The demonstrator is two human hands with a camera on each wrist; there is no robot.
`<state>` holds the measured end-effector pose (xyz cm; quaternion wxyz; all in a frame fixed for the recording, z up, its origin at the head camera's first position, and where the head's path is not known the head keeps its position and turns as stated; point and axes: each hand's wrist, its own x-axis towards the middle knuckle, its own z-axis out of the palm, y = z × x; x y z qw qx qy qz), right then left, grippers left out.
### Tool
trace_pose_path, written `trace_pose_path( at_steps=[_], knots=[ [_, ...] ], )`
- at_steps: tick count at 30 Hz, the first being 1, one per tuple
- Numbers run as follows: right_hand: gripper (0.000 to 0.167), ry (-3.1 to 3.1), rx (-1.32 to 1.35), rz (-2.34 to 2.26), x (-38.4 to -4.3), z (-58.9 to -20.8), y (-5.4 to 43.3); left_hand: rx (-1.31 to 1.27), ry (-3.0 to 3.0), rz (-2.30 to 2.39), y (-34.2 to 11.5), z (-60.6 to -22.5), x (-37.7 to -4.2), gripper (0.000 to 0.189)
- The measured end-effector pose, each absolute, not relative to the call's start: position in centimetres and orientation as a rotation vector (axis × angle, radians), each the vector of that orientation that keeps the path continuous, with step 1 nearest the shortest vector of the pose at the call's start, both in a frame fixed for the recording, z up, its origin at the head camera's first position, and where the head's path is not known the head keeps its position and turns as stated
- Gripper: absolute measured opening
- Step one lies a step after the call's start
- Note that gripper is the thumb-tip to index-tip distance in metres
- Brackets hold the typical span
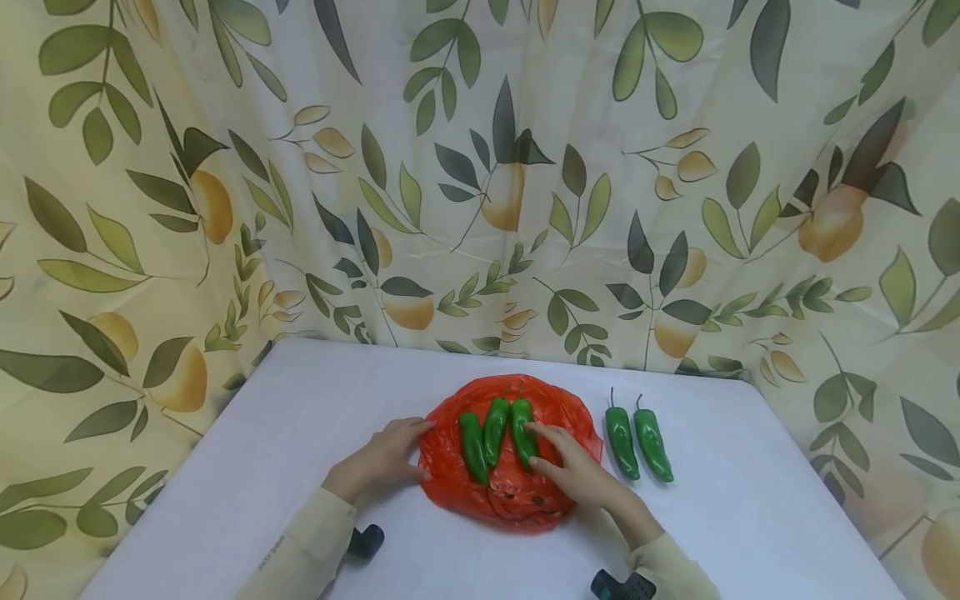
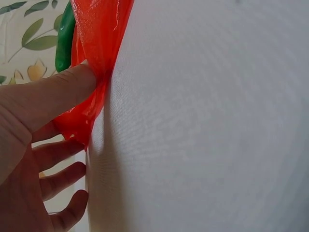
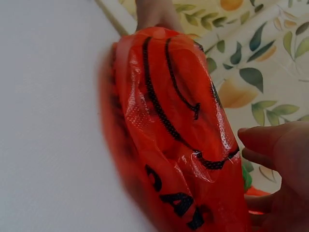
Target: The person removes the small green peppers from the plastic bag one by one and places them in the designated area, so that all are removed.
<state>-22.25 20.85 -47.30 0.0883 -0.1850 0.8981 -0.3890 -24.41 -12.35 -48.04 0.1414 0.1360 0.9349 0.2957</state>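
A crumpled red plastic bag [image 1: 555, 492] with black print lies on the white table. Three green chili peppers rest on it: a left one [image 1: 472, 447], a middle one [image 1: 495, 429] and a right one [image 1: 522, 433]. My left hand [image 1: 386, 454] is at the bag's left edge, thumb and fingers spread, the thumb against the red plastic in the left wrist view. Reaching over the bag from the right, my right hand [image 1: 577, 471] has its thumb and a finger apart at the right pepper's side. In the right wrist view the bag hides most of the peppers.
Two more green chili peppers, one nearer [image 1: 622, 442] and one farther right [image 1: 653, 443], lie side by side on the white table [image 1: 750, 517], right of the bag. A curtain [image 1: 465, 167] with leaves and fruit hangs behind the table and along its sides.
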Motion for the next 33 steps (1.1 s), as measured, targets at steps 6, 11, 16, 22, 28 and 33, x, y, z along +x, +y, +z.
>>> trace_pose_path(
  at_steps=[6,11,16,22,28,33],
  knots=[
    [0.050,2.625,-0.575,-1.182,-23.40,-47.38,20.13,0.398,2.707,0.849,-12.58,-48.14,-24.38,0.082],
    [0.047,2.643,-0.604,-1.175,-23.43,-47.46,20.08,0.393,2.704,0.844,-12.52,-47.90,-24.45,0.082],
    [0.043,2.661,-0.633,-1.192,-23.20,-47.60,20.44,0.411,2.704,0.847,-12.44,-48.17,-24.55,0.082],
    [0.037,2.681,-0.599,-1.190,-23.08,-47.93,20.28,0.417,2.708,0.834,-12.27,-48.40,-24.42,0.084],
    [0.018,2.690,-0.606,-1.212,-23.24,-47.84,20.34,0.423,2.712,0.831,-12.20,-48.17,-24.37,0.083],
    [0.017,2.683,-0.629,-1.202,-23.18,-47.65,20.51,0.433,2.720,0.831,-12.23,-48.09,-24.35,0.083]
  ],
)
